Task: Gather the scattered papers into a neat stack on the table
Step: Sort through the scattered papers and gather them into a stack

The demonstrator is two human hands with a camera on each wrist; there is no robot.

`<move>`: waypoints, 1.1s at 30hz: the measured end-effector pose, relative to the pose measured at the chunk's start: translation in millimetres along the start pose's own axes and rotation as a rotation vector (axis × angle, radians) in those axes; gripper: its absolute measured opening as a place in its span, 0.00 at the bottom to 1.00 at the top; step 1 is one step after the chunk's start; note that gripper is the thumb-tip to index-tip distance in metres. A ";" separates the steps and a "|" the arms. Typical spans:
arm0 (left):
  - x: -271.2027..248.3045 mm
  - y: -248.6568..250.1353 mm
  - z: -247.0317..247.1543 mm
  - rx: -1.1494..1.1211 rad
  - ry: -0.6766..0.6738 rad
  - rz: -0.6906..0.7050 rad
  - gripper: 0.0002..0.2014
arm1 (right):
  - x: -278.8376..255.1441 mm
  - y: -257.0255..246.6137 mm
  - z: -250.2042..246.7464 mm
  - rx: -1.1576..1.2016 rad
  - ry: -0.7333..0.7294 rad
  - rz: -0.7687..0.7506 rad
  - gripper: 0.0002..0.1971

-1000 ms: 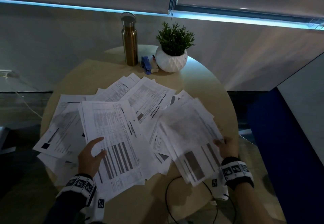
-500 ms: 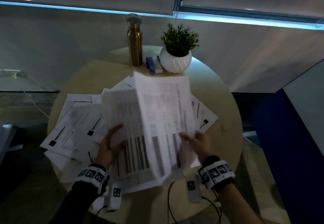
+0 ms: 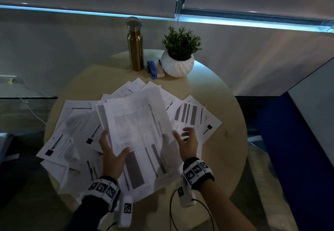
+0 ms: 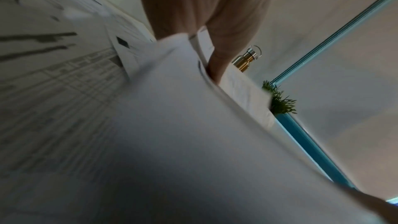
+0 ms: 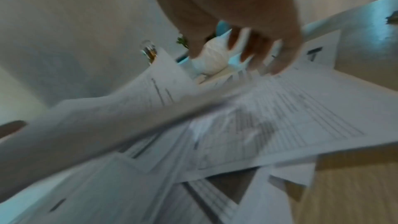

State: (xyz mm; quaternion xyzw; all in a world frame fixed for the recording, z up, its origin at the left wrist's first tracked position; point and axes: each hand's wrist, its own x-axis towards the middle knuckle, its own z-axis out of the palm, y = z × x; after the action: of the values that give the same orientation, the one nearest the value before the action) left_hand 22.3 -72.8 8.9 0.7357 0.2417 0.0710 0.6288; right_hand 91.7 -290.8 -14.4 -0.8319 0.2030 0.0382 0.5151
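Printed white papers lie scattered over a round wooden table. My left hand holds a bundle of sheets at its near left edge, thumb on top and fingers underneath. In the left wrist view a finger is tucked between the sheets of the bundle. My right hand hovers just right of the bundle with fingers spread, holding nothing. Under it lie more loose papers. The right wrist view shows the spread fingers above the papers.
At the table's far edge stand a gold metal bottle, a blue stapler and a potted plant in a white pot. A dark blue panel is to the right. A black cable hangs at the near edge.
My right hand carried its sheets leftward onto the left hand's bundle, let go and opened. The left hand now holds the merged bundle, lifted slightly.
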 end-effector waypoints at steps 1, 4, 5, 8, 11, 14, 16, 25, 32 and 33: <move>0.1 -4.3 -2.7 0.019 0.013 0.015 0.43 | 9.3 7.2 0.0 -0.135 0.120 0.100 0.31; -4.7 -14.9 -14.8 0.060 0.004 0.035 0.45 | 25.6 17.7 -3.7 -0.559 0.173 0.472 0.54; -5.0 -18.7 -18.1 0.069 0.010 0.023 0.45 | 28.8 18.1 -5.4 -0.613 0.148 0.522 0.56; -5.9 -22.8 -24.7 0.098 0.034 0.016 0.45 | 33.0 13.3 -13.4 -0.474 0.116 0.541 0.49; -5.3 -27.9 -30.1 0.104 0.039 0.002 0.45 | 37.9 26.4 -20.4 -0.174 0.054 0.502 0.34; -1.5 -36.7 -36.3 0.090 0.060 -0.018 0.47 | 35.3 34.6 -26.7 -0.112 0.131 0.436 0.15; 0.4 -37.0 -37.4 0.094 0.080 -0.037 0.47 | 30.6 38.4 -29.1 -0.055 0.190 0.470 0.09; 1.7 -27.1 -36.7 0.102 0.063 -0.009 0.47 | 24.8 19.0 -55.5 0.172 0.563 0.298 0.09; 14.8 -35.0 -44.5 0.297 -0.128 0.223 0.29 | 23.9 -4.2 -108.0 0.075 0.634 0.125 0.09; 16.8 -36.5 -44.9 0.309 -0.132 0.243 0.26 | 26.3 -4.9 -110.3 0.098 0.668 0.096 0.09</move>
State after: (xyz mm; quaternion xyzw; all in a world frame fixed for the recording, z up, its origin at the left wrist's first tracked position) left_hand 8.9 -22.0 -20.6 0.8501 0.1173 0.0602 0.5098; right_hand 101.5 -393.0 34.0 -0.7622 0.4012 -0.2221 0.4570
